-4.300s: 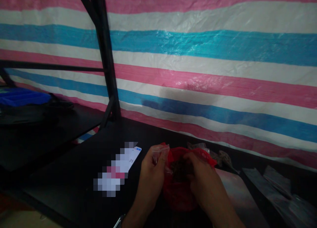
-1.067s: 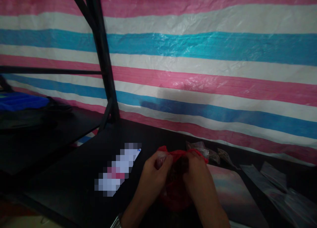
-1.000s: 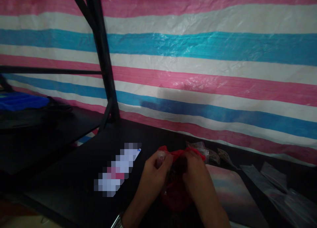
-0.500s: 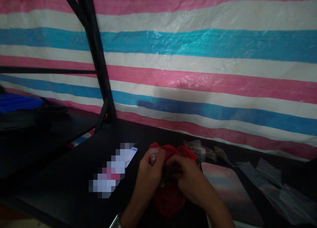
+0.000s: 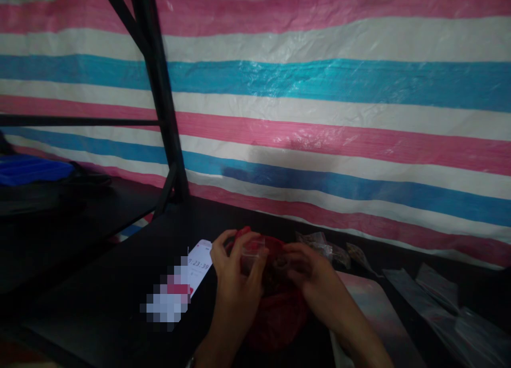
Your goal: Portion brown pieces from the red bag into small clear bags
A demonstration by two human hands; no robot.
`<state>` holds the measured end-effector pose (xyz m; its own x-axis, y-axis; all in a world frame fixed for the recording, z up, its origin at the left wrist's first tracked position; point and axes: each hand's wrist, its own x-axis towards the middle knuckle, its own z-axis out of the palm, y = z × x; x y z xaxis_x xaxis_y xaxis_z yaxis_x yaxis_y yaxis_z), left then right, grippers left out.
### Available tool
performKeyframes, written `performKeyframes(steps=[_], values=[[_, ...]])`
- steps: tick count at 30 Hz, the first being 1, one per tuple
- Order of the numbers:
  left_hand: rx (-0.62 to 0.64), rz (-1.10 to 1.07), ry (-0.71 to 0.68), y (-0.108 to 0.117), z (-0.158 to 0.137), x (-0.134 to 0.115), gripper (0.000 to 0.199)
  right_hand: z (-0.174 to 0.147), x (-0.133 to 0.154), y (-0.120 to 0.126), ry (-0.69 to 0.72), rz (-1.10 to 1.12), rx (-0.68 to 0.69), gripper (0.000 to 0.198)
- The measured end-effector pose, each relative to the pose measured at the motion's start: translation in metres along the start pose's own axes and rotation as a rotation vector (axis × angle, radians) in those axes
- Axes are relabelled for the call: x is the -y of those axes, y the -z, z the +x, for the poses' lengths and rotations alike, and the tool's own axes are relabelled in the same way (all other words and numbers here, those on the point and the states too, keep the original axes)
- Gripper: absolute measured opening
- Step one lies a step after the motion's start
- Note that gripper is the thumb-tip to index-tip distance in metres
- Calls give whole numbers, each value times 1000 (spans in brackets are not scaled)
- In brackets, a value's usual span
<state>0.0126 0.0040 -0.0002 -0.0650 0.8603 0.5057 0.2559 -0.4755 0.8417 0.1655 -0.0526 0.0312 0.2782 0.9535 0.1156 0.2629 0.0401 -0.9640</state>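
A red plastic bag (image 5: pixel 279 320) lies with its mouth spread at the front of the black table, with dark contents that I cannot identify inside. My left hand (image 5: pixel 235 269) is at the bag's left rim, its thumb and fingers closed on a small clear plastic bag (image 5: pixel 254 247). From the right, my right hand (image 5: pixel 311 269) reaches over the red bag's mouth. Its fingers are bent together among the contents, and what they pinch is too dark to make out. A flat plate with a shiny top (image 5: pixel 367 299) lies beside my right forearm.
A lit phone (image 5: pixel 199 264) lies left of my hands. Filled clear bags (image 5: pixel 319 242) sit behind the red bag, and flat clear bags (image 5: pixel 415 296) lie at right. A black metal post (image 5: pixel 159 96) rises before a striped tarp (image 5: pixel 319 80); something blue (image 5: pixel 34 169) is at far left.
My left hand has shifted left, its fingers spreading wider around the clear bag. The right hand has moved slightly right, and the red bag's mouth shows more widely. The view has tilted up a little.
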Motion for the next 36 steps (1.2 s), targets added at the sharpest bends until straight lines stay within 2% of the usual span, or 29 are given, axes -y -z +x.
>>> performKeyframes(steps=[3,6,11,17,21,25,30,36], values=[[42,233,-143,3,-3,1,22,-1,11,11,39,63,-79,41],[142,307,-189,3,-5,4,29,-7,30,16,80,84,-77,38],[234,341,-173,0,-8,8,44,-17,48,6,161,-19,-28,31],[293,322,-238,-8,-18,1,52,-16,40,-3,326,-367,-18,50],[379,290,-185,-10,-20,-9,58,-15,37,2,360,-396,3,60],[490,220,-165,-5,-19,-13,70,-18,45,10,352,-378,11,61],[420,188,-82,-2,-19,-8,70,-22,50,13,320,-316,5,54],[400,189,-131,1,-19,-10,62,-22,50,8,261,-318,-43,48]])
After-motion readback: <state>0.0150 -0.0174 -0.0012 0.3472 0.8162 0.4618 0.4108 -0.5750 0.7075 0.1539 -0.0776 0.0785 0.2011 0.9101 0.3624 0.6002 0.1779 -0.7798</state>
